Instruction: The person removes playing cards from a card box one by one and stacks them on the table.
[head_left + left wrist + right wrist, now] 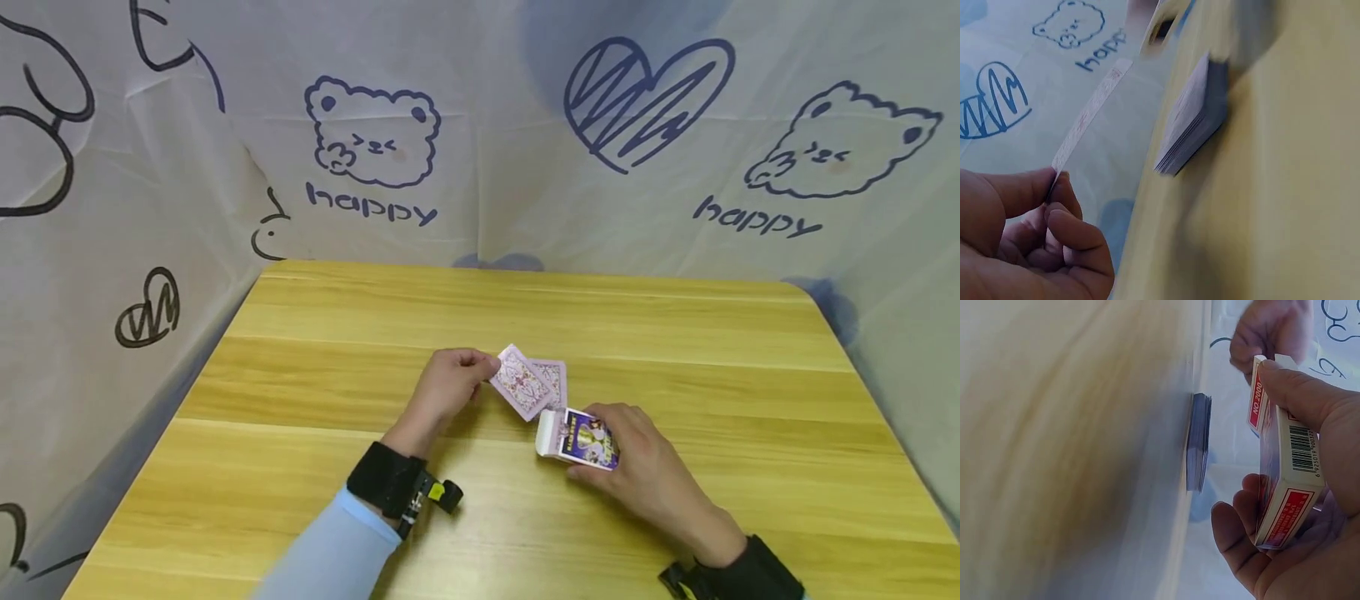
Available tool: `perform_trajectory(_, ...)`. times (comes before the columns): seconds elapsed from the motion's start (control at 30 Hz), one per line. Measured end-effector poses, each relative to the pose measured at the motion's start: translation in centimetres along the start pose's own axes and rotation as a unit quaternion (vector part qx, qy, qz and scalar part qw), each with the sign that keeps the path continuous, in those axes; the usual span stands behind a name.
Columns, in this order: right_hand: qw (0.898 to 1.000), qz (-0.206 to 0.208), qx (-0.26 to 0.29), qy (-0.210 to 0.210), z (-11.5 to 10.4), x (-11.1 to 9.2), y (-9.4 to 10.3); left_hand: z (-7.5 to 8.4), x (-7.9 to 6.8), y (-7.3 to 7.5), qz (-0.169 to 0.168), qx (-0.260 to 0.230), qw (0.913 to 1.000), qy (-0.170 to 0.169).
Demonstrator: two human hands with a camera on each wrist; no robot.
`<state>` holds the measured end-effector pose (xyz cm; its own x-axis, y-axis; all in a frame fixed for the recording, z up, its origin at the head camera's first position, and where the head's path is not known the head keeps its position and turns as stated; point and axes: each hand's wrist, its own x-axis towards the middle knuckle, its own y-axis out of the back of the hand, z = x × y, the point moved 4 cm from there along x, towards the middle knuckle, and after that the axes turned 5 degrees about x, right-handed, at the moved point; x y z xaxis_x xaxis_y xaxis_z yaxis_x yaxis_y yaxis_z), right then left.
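Between thumb and fingers, my left hand [450, 385] pinches a playing card [521, 383] by its corner, its pink patterned back facing up in the head view. Seen edge-on in the left wrist view, that card [1089, 115] is thin. A stack of playing cards [557, 382] lies on the table, partly covered by the held card in the head view; its thickness shows in the left wrist view as a block [1188, 122]. My right hand [641, 458] grips a card box [590, 439] with a purple-and-yellow front. Its flap stands open towards the left, and a barcode side [1300, 447] shows.
The wooden table [300, 467] reaches back to a pale cloth wall [510, 167] with drawn bears and hearts. Cloth also hangs along the left and right sides. Black straps [386, 479] with small devices sit on both wrists.
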<state>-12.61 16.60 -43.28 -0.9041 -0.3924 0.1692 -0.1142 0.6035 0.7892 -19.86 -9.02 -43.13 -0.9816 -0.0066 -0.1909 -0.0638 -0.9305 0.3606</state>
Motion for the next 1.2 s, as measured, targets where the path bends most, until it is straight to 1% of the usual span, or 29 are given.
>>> perform_trajectory(0.13, 1.000, -0.009, 0.002, -0.003, 0.0, -0.2, -0.1, 1.4, 2.7, 0.1, -0.031, 0.044, 0.9986, 0.000)
perform_trajectory(0.23, 1.000, -0.021, 0.003, -0.006, 0.0, -0.3, -0.1, 2.4, 4.4, -0.2, -0.071, 0.096, 0.9929, 0.000)
perform_trajectory(0.33, 1.000, -0.028, 0.005, -0.010, 0.0, -0.5, -0.2, 3.2, 5.8, -0.9, -0.114, 0.160, 0.9804, -0.013)
perform_trajectory(0.4, 0.999, -0.031, 0.004, -0.011, 0.0, -0.5, -0.2, 3.7, 6.5, -1.5, -0.142, 0.191, 0.9709, -0.024)
perform_trajectory(0.5, 0.999, -0.031, 0.000, -0.009, 0.0, -0.5, -0.2, 4.1, 7.2, -2.4, -0.178, 0.218, 0.9587, -0.040)
perform_trajectory(0.57, 1.000, -0.030, -0.001, -0.006, 0.0, -0.5, -0.1, 4.3, 7.6, -3.0, -0.195, 0.232, 0.9518, -0.047)
perform_trajectory(0.63, 1.000, -0.027, -0.001, -0.001, 0.1, -0.6, -0.1, 4.5, 7.7, -3.4, -0.204, 0.250, 0.9450, -0.055)
perform_trajectory(0.7, 1.000, -0.022, 0.001, 0.005, 0.1, -0.6, -0.1, 4.6, 7.8, -3.8, -0.209, 0.262, 0.9402, -0.061)
perform_trajectory(0.77, 1.000, -0.019, 0.005, 0.011, 0.1, -0.6, -0.1, 4.7, 7.8, -4.0, -0.211, 0.269, 0.9377, -0.062)
perform_trajectory(1.03, 1.000, -0.013, 0.005, 0.018, 0.3, -0.7, -0.2, 4.3, 8.0, -4.7, -0.217, 0.279, 0.9340, -0.048)
perform_trajectory(1.2, 1.000, -0.011, 0.002, 0.018, 0.4, -0.7, -0.1, 3.8, 8.2, -5.1, -0.210, 0.294, 0.9312, -0.048)
